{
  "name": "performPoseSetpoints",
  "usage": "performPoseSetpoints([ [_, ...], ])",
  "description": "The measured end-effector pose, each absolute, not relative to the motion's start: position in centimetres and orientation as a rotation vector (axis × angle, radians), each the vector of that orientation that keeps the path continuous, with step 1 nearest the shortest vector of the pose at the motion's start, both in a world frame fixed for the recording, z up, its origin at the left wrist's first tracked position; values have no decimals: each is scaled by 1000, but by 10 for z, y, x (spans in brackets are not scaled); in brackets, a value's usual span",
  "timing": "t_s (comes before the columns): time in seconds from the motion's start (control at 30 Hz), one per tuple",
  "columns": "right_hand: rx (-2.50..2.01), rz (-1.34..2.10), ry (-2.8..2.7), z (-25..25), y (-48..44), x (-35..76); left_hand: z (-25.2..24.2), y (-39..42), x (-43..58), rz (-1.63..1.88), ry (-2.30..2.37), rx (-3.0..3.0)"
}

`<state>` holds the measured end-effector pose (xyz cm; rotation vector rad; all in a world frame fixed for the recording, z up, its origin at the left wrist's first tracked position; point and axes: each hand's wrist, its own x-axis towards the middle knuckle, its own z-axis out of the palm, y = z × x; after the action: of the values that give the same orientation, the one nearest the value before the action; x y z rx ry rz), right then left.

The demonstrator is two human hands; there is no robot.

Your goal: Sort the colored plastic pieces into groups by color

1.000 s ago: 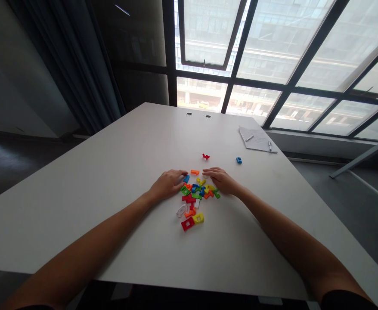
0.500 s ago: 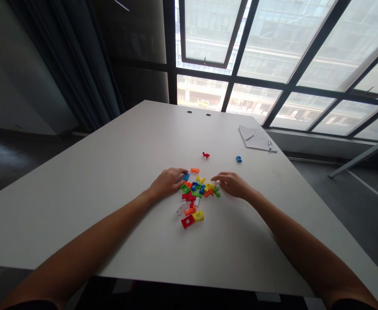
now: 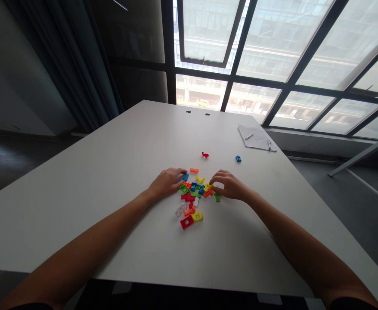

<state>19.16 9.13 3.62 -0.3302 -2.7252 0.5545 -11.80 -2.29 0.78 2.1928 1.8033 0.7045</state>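
Note:
A loose pile of small plastic building pieces in red, orange, yellow, green, blue and white lies between my hands. My left hand (image 3: 167,184) rests on the table at the pile's left side, fingers apart, its tips beside a blue piece (image 3: 185,177). On the right, my right hand (image 3: 227,184) has curled its thumb and forefinger around the end of a yellow piece (image 3: 206,188). A green piece (image 3: 217,197) lies just below that hand. Nearest to me are a red square piece (image 3: 187,222) and a yellow square piece (image 3: 197,216), side by side.
Farther out on the white table (image 3: 137,142) lie a red piece (image 3: 205,154) and a blue piece (image 3: 238,159). Paper sheets (image 3: 256,137) with pens are near the right edge. Windows stand beyond the far edge.
My right hand has shifted slightly left, from the white piece to the yellow one, with its fingers more curled. The left hand stays in place.

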Motion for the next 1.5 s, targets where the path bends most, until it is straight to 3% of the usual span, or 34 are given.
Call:
performPoseSetpoints([
  [0.23, -672, 920, -2470, 32, 97, 190, 8, -23, -118, 706, 1796, 2203],
  [0.47, -789, 989, -2318, 17, 119, 187, 6, -21, -118, 711, 1795, 2212],
  [0.93, -1219, 143, -2280, -1, 207, 181, 6, -23, -119, 690, 1805, 2217],
  [1.23, -1096, 168, -2195, 1, 194, 182, 7, -23, -118, 695, 1804, 2201],
  [1.5, -561, 531, -2439, 43, 130, 165, 6, -23, -118, 705, 1797, 2205],
])
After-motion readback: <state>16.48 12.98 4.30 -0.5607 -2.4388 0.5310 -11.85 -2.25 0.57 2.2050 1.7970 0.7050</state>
